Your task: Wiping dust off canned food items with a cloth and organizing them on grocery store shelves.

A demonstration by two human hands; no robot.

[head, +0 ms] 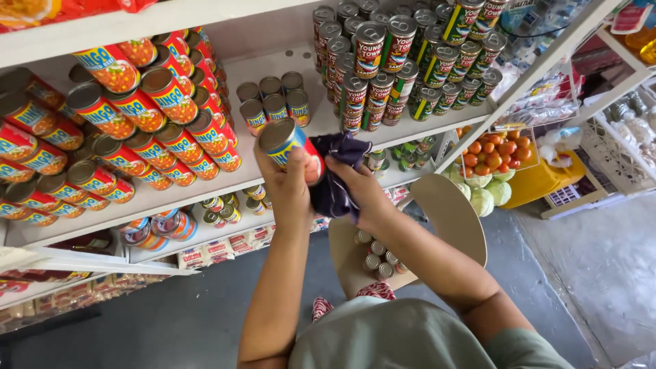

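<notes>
Nearest the camera, a grey-green shirt and two bare forearms rise toward the shelving. Below them stands a beige plastic chair [451,219] with a handful of small cans [379,260] on its seat.

The step in hand looks like wiping a can. The left hand [287,188] is closed round a red, blue and yellow can [290,147], fingers wrapped about its lower body so that the silver top tilts up and to the left, free of the grip. The right hand [362,195] is clenched on a dark purple cloth [338,171], which bunches up between the two hands and presses against the can's right side; the cloth covers most of that flank, so how far the right fingers reach round the can cannot be told. Judging from this, the next move calls for turning the can in the left hand so the cloth meets the parts it has not touched, the top above all.

Beyond the hands, a white shelf [239,179] carries a few short cans [273,102] standing upright. To the left, red-labelled cans [137,130] lie stacked on their sides; to the right, taller green-and-red cans [403,61] are piled high. Farther off sits a basket of tomatoes [495,154] above pale cabbages [485,198].
</notes>
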